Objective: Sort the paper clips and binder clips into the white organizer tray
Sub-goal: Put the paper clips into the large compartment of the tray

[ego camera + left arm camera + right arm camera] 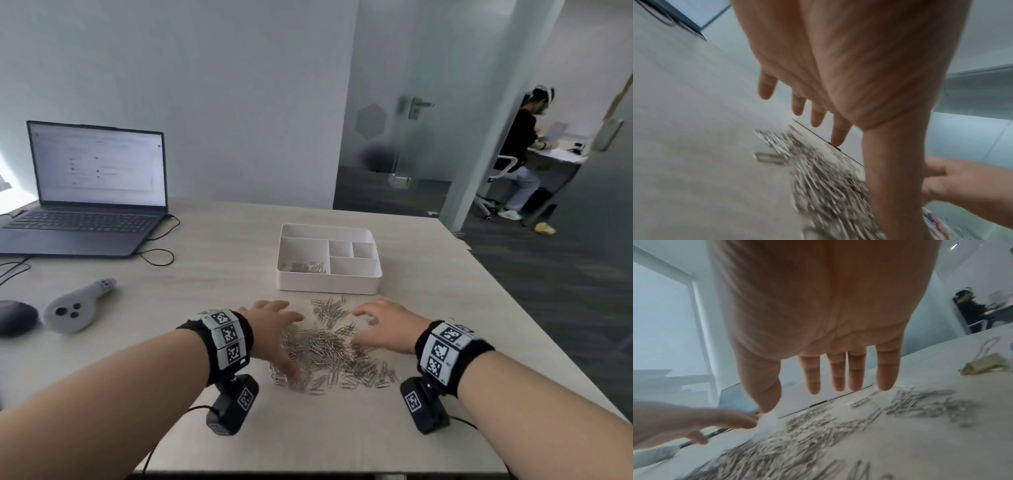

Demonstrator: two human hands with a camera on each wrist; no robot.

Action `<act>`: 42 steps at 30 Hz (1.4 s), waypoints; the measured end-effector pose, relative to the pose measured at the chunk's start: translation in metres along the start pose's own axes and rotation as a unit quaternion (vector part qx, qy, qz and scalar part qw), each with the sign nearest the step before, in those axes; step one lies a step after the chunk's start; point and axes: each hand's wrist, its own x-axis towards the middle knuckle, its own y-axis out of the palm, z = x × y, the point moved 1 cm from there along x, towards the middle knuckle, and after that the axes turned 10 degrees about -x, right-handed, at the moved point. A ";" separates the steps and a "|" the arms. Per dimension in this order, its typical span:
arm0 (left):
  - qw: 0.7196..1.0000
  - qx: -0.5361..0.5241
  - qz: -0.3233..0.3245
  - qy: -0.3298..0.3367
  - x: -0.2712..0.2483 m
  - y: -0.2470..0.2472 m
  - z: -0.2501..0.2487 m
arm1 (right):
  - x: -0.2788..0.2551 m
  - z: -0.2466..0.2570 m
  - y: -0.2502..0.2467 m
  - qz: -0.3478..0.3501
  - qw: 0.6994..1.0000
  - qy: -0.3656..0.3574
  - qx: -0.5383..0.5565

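A loose heap of silver paper clips lies on the pale wooden table just in front of the white organizer tray. Some paper clips lie in the tray's large left compartment; its other compartments look bare. My left hand hovers over the heap's left side, fingers straight and spread, holding nothing. My right hand mirrors it on the right side, also flat and empty. In the right wrist view a pale binder clip lies on the table right of the fingers, apart from the clips.
An open laptop with trailing cables stands at the back left. A grey controller and a dark mouse lie left of my left arm. The table's right edge runs diagonally close by. A person sits in the room beyond.
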 end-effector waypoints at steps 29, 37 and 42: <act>0.996 -0.072 -0.051 0.019 0.022 0.015 -0.037 | 0.026 0.052 0.025 -0.006 0.999 -0.033 0.017; 0.982 -0.171 -0.075 0.034 0.034 0.010 -0.025 | 0.036 0.042 0.024 -0.017 0.996 -0.023 0.088; 0.959 -0.271 -0.076 0.039 0.042 0.005 -0.011 | 0.043 0.037 0.023 -0.008 0.980 0.001 0.197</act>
